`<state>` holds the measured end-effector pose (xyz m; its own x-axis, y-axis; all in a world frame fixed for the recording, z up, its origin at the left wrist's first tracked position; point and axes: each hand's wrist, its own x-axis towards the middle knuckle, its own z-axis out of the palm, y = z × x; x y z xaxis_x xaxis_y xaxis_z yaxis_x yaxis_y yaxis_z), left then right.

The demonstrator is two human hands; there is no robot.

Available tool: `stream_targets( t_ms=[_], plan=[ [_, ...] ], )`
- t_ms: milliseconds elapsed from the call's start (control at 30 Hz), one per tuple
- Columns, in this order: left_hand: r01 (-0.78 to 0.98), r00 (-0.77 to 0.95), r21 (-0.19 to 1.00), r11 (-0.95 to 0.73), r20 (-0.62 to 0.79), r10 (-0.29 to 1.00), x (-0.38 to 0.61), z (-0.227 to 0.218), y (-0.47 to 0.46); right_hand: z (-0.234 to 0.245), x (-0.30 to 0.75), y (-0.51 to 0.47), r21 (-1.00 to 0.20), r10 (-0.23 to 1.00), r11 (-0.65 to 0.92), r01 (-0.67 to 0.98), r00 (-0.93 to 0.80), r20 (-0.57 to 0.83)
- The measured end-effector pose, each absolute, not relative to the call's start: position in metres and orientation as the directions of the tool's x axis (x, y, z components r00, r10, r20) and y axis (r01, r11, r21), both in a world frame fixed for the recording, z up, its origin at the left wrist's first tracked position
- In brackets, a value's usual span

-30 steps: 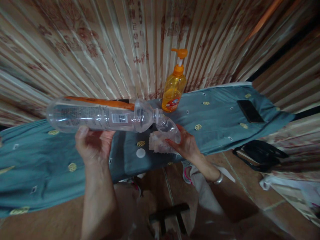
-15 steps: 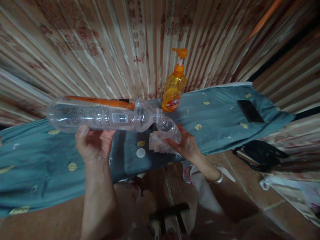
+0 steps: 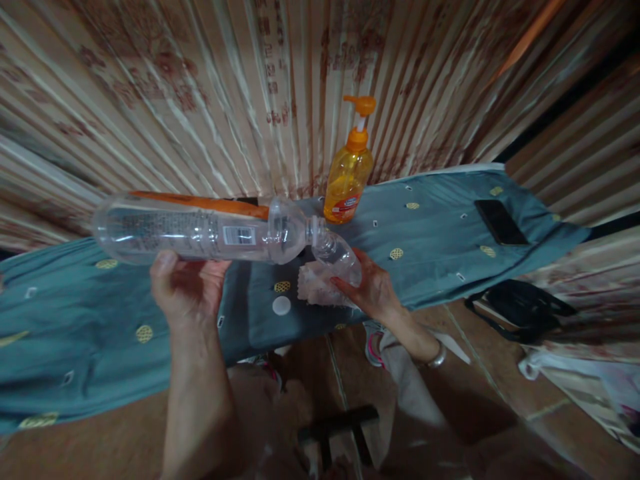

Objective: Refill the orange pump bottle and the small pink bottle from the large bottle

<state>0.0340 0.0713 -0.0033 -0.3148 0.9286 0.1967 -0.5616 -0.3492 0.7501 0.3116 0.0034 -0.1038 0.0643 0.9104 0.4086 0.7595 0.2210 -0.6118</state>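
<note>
Two bare forearms reach up from the bottom edge, the right one with a silvery band (image 3: pixel 438 357) at the wrist. Left hand (image 3: pixel 187 290) is turned palm up, wrist bent back a bit, thumb on the near side and fingers curled under a large clear bottle (image 3: pixel 195 230), gripping it lying sideways just above them. Right hand (image 3: pixel 374 288) comes in at a slant, thumb and fingers wrapped round a small clear container (image 3: pixel 343 257), tilted so its neck meets the big bottle's. Honestly can't tell whether one neck sits inside the other, too much clear plastic there. Right below the right thumb there's a pale zigzag-edged cloth (image 3: pixel 315 287), and a white disc (image 3: pixel 281 305) lies between both sets of fingers, on the teal fabric (image 3: pixel 430 247). Beyond the right fingertips stands an orange pump bottle (image 3: pixel 349 180); a dark phone (image 3: pixel 500 222) is well off to their right. Pleated curtain (image 3: pixel 215 87) behind everything.
</note>
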Motion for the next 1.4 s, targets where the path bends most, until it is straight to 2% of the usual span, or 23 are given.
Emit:
stream_targets(
  t_ms=[400, 767, 1067, 1400],
  plan=[
    [-0.574, -0.325, 0.737, -0.356, 0.194, 0.926, 0.0337, -0.0049, 0.0721, -0.1006, 0.3128, 0.0021, -0.637, 0.928, 0.200, 0.744, 0.064, 0.367],
    [-0.547, -0.324, 0.766, -0.337, 0.177, 0.929, 0.0350, -0.0025, 0.0704, -0.1038, 0.3130, 0.0031, -0.601, 0.915, 0.212, 0.771, 0.059, 0.399],
    [-0.541, -0.317, 0.767, -0.344, 0.192, 0.929, 0.0349, -0.0027, 0.0710, -0.1007, 0.3117, 0.0022, -0.643, 0.927, 0.193, 0.741, 0.078, 0.368],
    [-0.584, -0.304, 0.732, -0.351, 0.204, 0.930, 0.0344, -0.0028, 0.0715, -0.0988, 0.3122, 0.0015, -0.648, 0.931, 0.198, 0.735, 0.066, 0.360]
  ],
)
